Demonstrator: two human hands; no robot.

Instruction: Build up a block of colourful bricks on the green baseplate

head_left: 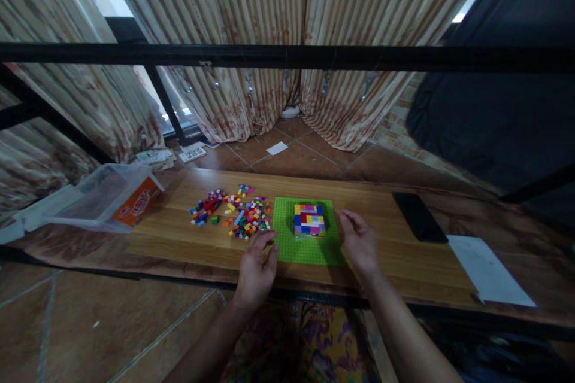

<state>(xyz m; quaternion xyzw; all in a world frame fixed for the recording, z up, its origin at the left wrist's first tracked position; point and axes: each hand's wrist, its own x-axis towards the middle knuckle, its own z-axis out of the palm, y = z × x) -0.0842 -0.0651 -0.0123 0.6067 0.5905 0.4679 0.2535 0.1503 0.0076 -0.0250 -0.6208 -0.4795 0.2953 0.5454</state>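
A green baseplate (291, 245) lies on the wooden table (386, 257) in front of me. On its far half stands a small block built of many-coloured bricks (309, 219). My left hand (257, 266) rests at the plate's left edge with its fingers loosely curled and nothing visible in them. At the plate's right edge is my right hand (359, 240), fingers apart and empty. A loose pile of small coloured bricks (238, 212) is spread on the table left of the plate, just beyond my left hand.
A clear plastic tub (96, 197) with an orange label lies on its side at the table's left end. A black phone (417, 216) and a white sheet of paper (489, 278) lie at the right. A black bar (287, 57) crosses overhead; curtains hang behind.
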